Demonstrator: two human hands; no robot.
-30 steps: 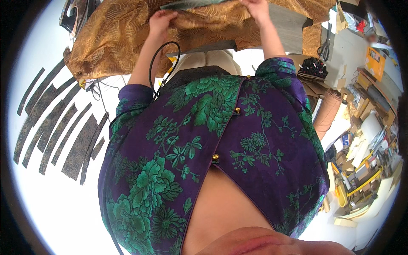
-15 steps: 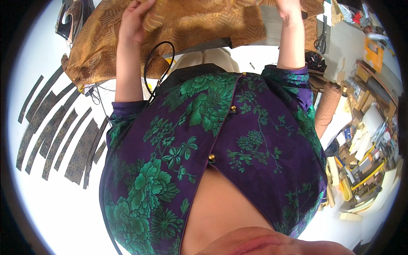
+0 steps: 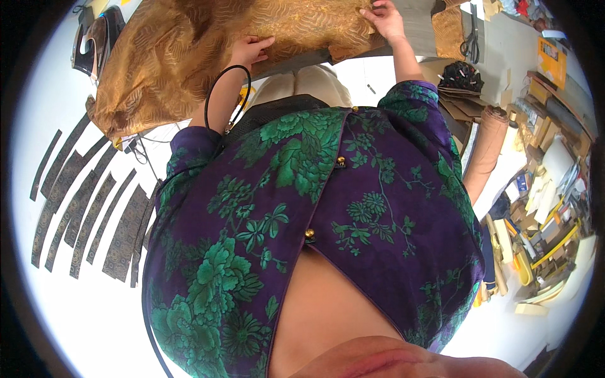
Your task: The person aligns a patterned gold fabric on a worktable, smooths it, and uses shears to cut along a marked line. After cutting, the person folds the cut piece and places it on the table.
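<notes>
I reach forward, wrists bent. My left hand is at the near edge of the gold-brown cloth, its fingers curled and close together; I cannot tell whether they pinch it. My right hand is farther forward, fingers loosely parted and holding nothing, thumb tip at the cloth's right edge. The cloth lies on the bench, stretching between both hands.

Legible text: none. An orange-yellow panel at upper right bears dark and pale marks, too small to read. A small blue item in the clutter below it shows a pale patch; any lettering there is unresolved.
</notes>
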